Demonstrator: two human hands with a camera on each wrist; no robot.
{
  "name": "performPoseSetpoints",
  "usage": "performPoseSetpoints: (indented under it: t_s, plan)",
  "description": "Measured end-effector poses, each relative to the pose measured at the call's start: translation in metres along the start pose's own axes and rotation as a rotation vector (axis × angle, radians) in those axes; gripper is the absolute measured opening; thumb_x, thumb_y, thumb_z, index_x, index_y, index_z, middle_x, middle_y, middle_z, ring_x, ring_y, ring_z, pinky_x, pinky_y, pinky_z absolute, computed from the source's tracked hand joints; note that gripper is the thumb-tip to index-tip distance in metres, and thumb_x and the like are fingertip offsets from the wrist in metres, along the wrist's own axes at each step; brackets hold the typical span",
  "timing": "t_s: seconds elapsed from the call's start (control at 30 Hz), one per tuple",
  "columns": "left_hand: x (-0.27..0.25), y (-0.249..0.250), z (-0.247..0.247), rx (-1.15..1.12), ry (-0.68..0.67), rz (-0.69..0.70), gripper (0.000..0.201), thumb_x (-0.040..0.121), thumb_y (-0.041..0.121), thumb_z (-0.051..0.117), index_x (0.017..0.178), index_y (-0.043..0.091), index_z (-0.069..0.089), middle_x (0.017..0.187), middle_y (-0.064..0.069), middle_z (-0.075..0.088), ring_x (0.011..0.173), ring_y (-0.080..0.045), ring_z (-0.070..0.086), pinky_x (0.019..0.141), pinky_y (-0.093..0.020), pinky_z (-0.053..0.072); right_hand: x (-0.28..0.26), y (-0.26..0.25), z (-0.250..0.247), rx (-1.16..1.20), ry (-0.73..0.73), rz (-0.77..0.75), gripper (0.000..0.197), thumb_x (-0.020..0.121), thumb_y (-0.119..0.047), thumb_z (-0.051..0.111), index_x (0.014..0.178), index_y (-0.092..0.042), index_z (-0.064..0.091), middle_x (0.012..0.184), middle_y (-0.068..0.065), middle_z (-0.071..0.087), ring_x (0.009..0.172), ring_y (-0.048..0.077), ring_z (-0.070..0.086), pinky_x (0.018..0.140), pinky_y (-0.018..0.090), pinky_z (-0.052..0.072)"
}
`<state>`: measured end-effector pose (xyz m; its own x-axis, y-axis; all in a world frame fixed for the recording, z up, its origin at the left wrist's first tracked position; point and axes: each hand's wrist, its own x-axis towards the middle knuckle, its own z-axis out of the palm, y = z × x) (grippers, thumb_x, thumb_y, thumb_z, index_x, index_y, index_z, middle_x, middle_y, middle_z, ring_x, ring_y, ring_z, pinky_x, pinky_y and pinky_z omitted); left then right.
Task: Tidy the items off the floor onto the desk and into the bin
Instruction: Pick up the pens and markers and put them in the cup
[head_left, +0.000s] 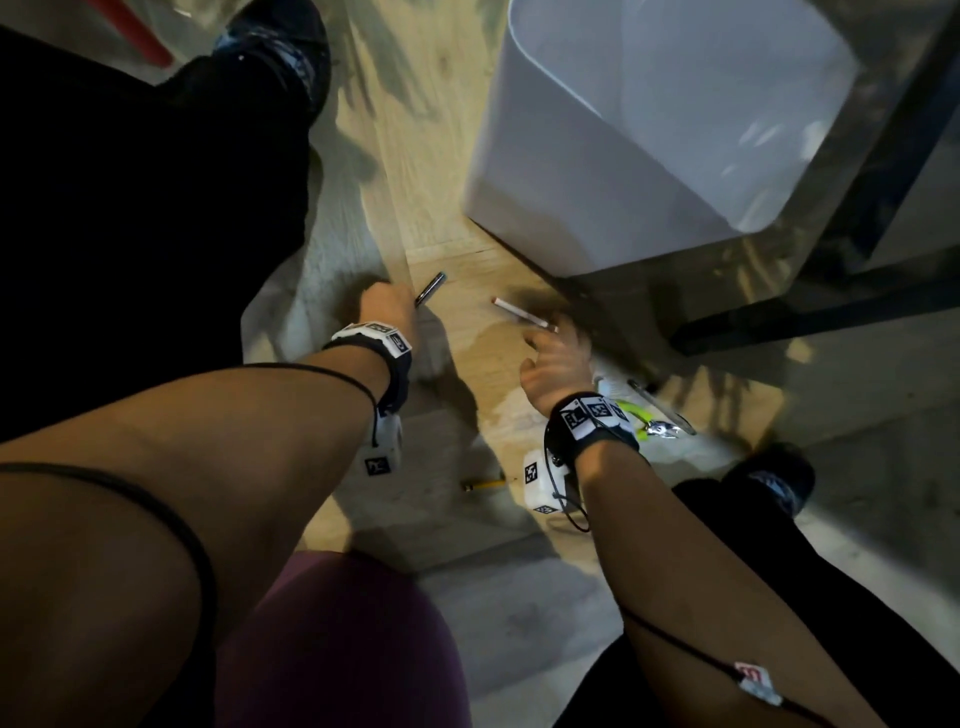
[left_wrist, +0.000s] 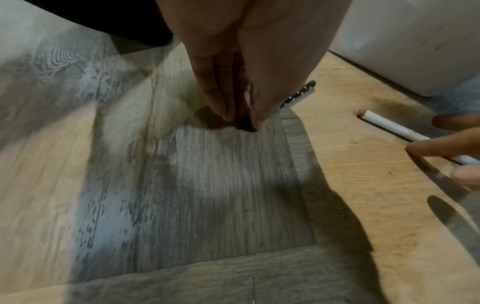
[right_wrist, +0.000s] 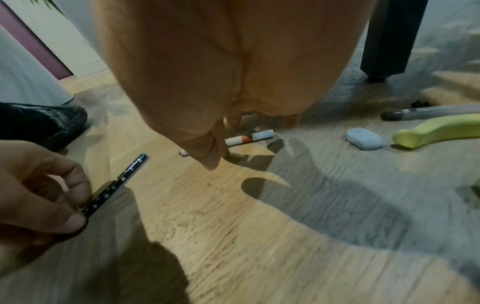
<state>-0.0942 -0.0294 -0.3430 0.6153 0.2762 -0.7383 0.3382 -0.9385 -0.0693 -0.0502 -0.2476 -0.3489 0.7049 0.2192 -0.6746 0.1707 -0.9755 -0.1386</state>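
My left hand (head_left: 393, 304) pinches a dark patterned pencil (head_left: 431, 289) low over the wooden floor; its fingertips (left_wrist: 228, 115) are pressed together in the left wrist view. My right hand (head_left: 550, 338) is spread over one end of a white pencil with an orange band (right_wrist: 249, 138) that lies flat on the floor, thumb on one side and fingers on the other. A tall white bin (head_left: 623, 156) stands just beyond both hands. A yellow pencil (head_left: 485, 485) lies near my right wrist.
Right of my right hand lie a pale eraser (right_wrist: 363, 138), a yellow-green handled tool (right_wrist: 436, 131) and a clear pen (right_wrist: 428, 112). A dark desk leg (right_wrist: 389, 37) stands behind them. My shoes (head_left: 774, 480) and knees flank the patch of floor.
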Motion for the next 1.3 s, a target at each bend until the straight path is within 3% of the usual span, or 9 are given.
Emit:
performPoseSetpoints:
  t_s: [0.1, 0.33, 0.43, 0.5, 0.6, 0.7, 0.97, 1.17, 1.3]
  plan:
    - [-0.004, 0.000, -0.004, -0.016, 0.027, 0.024, 0.030, 0.099, 0.000, 0.054, 0.129, -0.001, 0.056, 0.125, -0.020, 0.062, 0.113, -0.036, 0.064, 0.087, -0.039, 0.053, 0.001, -0.003, -0.001, -0.020, -0.163, -0.008, 0.057, 0.102, -0.023, 0.049, 0.157, -0.034, 0.037, 0.174, -0.006, 0.002, 0.161, 0.028, -0.004, 0.127, 0.059, 0.013]
    - [-0.007, -0.002, 0.004, -0.076, 0.027, 0.002, 0.037, 0.094, 0.004, 0.059, 0.130, 0.003, 0.051, 0.117, -0.018, 0.065, 0.104, -0.033, 0.067, 0.072, -0.038, 0.052, -0.016, -0.004, 0.034, -0.006, 0.013, -0.055, 0.046, 0.095, -0.008, 0.050, 0.139, -0.022, 0.056, 0.153, 0.000, 0.039, 0.142, 0.021, 0.039, 0.122, 0.047, 0.030]
    - [-0.009, 0.002, 0.006, -0.101, -0.035, 0.020, 0.026, 0.094, 0.012, 0.060, 0.118, 0.004, 0.062, 0.110, -0.013, 0.068, 0.099, -0.029, 0.068, 0.076, -0.035, 0.056, -0.025, 0.010, 0.051, 0.276, 0.089, -0.072, 0.027, 0.096, 0.002, 0.055, 0.121, -0.007, 0.059, 0.111, 0.004, 0.063, 0.097, 0.008, 0.069, 0.083, 0.020, 0.056]
    - [-0.010, 0.005, 0.006, -0.156, -0.091, 0.017, 0.022, 0.096, 0.015, 0.059, 0.113, 0.003, 0.066, 0.105, -0.012, 0.070, 0.094, -0.028, 0.069, 0.078, -0.035, 0.059, -0.033, 0.018, 0.053, 0.472, 0.200, -0.020, 0.018, 0.092, 0.010, 0.061, 0.105, -0.001, 0.067, 0.091, -0.005, 0.066, 0.075, -0.002, 0.069, 0.066, 0.006, 0.051]
    - [-0.020, 0.008, -0.003, -0.290, -0.146, 0.051, 0.021, 0.096, 0.020, 0.061, 0.106, 0.004, 0.069, 0.095, -0.011, 0.070, 0.079, -0.027, 0.067, 0.064, -0.036, 0.057, -0.047, 0.007, 0.035, 0.751, 0.147, 0.131, 0.038, 0.086, 0.010, 0.065, 0.087, -0.028, 0.067, 0.086, -0.003, 0.067, 0.083, 0.019, 0.068, 0.075, 0.026, 0.059]
    - [-0.045, 0.016, -0.028, -0.351, -0.161, 0.177, 0.018, 0.088, 0.022, 0.064, 0.098, 0.009, 0.072, 0.083, -0.007, 0.067, 0.068, -0.024, 0.063, 0.059, -0.031, 0.055, -0.065, -0.003, 0.001, 0.910, 0.112, 0.210, 0.057, 0.081, 0.013, 0.074, 0.111, -0.032, 0.056, 0.088, -0.002, 0.063, 0.084, 0.022, 0.066, 0.080, 0.039, 0.060]
    - [-0.173, 0.020, -0.161, -0.416, 0.059, 0.468, 0.016, 0.077, 0.027, 0.065, 0.081, 0.012, 0.063, 0.076, -0.009, 0.065, 0.070, -0.032, 0.062, 0.062, -0.034, 0.054, -0.165, -0.019, -0.148, 1.029, 0.178, 0.036, 0.038, 0.089, 0.016, 0.063, 0.092, -0.022, 0.064, 0.083, 0.008, 0.064, 0.077, 0.020, 0.064, 0.065, 0.028, 0.052]
    - [-0.288, -0.001, -0.245, -0.765, 0.084, 0.724, 0.009, 0.085, 0.016, 0.073, 0.084, 0.017, 0.065, 0.071, 0.005, 0.070, 0.068, -0.017, 0.068, 0.073, -0.036, 0.062, -0.290, -0.034, -0.258, 1.121, 0.352, -0.191, 0.031, 0.086, 0.014, 0.068, 0.095, -0.016, 0.066, 0.085, 0.002, 0.068, 0.077, 0.010, 0.070, 0.058, 0.016, 0.053]
    - [-0.360, -0.012, -0.291, -0.756, 0.142, 0.844, 0.019, 0.091, 0.031, 0.069, 0.077, 0.018, 0.069, 0.075, 0.002, 0.075, 0.072, -0.018, 0.072, 0.081, -0.044, 0.061, -0.372, -0.043, -0.305, 1.101, 0.549, -0.313, 0.019, 0.087, -0.009, 0.074, 0.098, -0.024, 0.070, 0.093, 0.004, 0.074, 0.090, 0.017, 0.076, 0.076, 0.030, 0.061]
